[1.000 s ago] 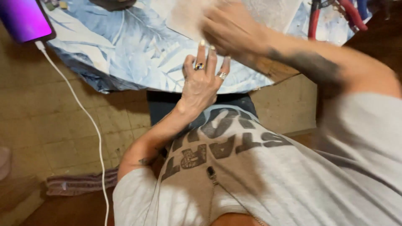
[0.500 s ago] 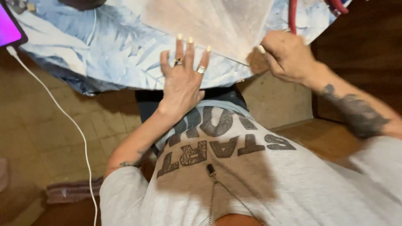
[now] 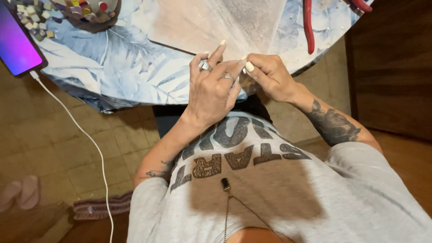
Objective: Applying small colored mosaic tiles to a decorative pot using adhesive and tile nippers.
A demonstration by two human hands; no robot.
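So both hands are meeting up right at the near edge of the counter (image 3: 135, 81), the one with the blue and white leaf-pattern cloth on it. The left hand (image 3: 211, 90) is raised with its back to the camera, rings on a couple of fingers, index finger sticking up and the rest loosely curled, so not flat and not a proper fist either. The right hand (image 3: 267, 74) is right beside it, fingertips pinched together and touching the left hand's fingers. Looks like they're working on something tiny between them, but it's hidden behind the fingers, so I honestly can't tell what it is or whether either hand is actually clamped on anything.

Just behind the hands, a thin beige sheet (image 3: 216, 24) lies flat on the counter, its near edge just behind the fingertips. Off to the right of that is a pair of red-handled pliers (image 3: 308, 27), well apart from the hands. Far left corner has a phone (image 3: 18, 42) with a glowing purple screen, and a white cable (image 3: 85, 135) hangs off it down towards the tiled floor. Up top there's a bowl (image 3: 90, 11) of small coloured tiles, with more loose ones scattered next to it.
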